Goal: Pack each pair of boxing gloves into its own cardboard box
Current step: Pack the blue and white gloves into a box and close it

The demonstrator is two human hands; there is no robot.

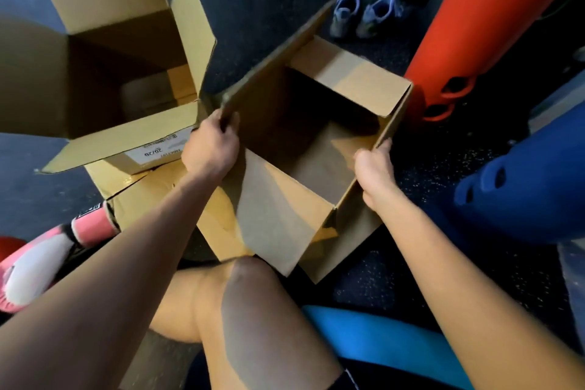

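Note:
An open cardboard box [351,76] stands tilted on the floor in front of me, with nothing visible inside it. My left hand [210,146] grips the corner of its raised left flap. My right hand [375,168] holds the box's right wall near the front corner. A second, larger open cardboard box [133,136] with a white label stands to the left, its flaps spread. A pink and white boxing glove [47,260] lies at the lower left, partly hidden behind my left forearm.
A red punching bag [474,32] and a blue bag [531,193] lie at the right. A pair of light blue shoes [364,13] sits on the dark floor beyond the boxes. My bare knee [247,310] is below the box, a blue mat [380,336] beside it.

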